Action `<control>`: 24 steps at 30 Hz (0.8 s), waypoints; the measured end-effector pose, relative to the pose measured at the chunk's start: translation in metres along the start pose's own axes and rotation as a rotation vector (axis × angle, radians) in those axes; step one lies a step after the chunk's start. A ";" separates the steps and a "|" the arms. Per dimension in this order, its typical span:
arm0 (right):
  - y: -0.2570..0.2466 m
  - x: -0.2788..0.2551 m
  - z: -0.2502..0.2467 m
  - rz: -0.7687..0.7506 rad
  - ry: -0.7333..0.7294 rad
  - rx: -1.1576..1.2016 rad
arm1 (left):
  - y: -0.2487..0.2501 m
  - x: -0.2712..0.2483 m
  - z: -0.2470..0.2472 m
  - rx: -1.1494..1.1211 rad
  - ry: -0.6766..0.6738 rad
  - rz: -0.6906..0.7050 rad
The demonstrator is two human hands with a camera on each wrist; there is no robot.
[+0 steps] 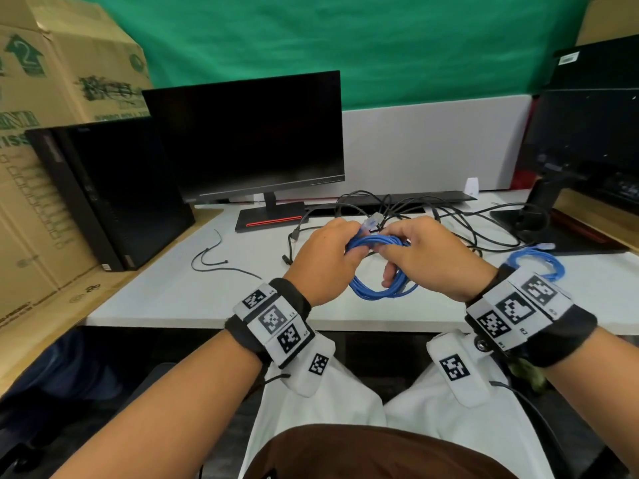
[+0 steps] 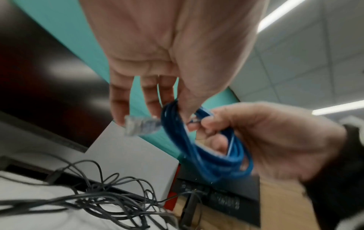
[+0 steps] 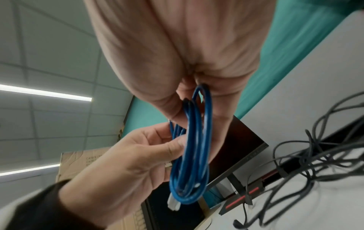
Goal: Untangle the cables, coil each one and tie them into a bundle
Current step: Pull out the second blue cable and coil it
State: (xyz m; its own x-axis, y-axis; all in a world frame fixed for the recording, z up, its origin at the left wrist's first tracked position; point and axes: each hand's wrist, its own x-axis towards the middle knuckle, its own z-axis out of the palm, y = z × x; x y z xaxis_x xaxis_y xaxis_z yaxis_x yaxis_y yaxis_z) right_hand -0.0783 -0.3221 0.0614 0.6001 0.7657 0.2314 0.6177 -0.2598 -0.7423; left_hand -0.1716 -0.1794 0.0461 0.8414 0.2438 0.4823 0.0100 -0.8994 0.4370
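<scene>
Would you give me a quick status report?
Both hands, left and right, grip blue coil. Second blue coil on desk. Black cables still tangled behind.

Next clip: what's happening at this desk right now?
A person holds a coiled blue network cable with both hands above the white desk. The left hand and the right hand both grip the loops, its clear plug sticking up between them. A second blue coil lies to the right; black cables remain tangled behind.

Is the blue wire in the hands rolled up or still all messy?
Rolled up. The blue wire hangs in neat loops, gripped by the left hand and right hand.
</scene>
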 end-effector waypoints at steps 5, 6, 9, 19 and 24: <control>-0.001 0.001 0.005 -0.007 -0.008 0.022 | -0.006 0.004 -0.012 -0.184 -0.116 -0.072; -0.001 0.001 0.005 -0.013 -0.017 0.030 | -0.007 0.004 -0.012 -0.204 -0.131 -0.071; 0.000 0.002 0.003 0.014 -0.086 0.116 | -0.009 0.001 -0.009 -0.259 -0.184 -0.052; 0.001 0.000 0.002 0.039 -0.173 0.504 | 0.003 -0.001 -0.014 -0.436 -0.089 0.007; 0.006 0.003 0.001 0.134 -0.167 0.677 | 0.000 0.005 -0.022 -0.706 -0.081 -0.154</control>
State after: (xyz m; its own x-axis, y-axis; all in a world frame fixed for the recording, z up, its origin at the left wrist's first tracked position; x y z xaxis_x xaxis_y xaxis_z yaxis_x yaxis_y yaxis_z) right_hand -0.0733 -0.3202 0.0572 0.5295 0.8467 0.0519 0.0605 0.0234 -0.9979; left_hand -0.1793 -0.1700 0.0654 0.8960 0.2966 0.3306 -0.1968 -0.4021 0.8942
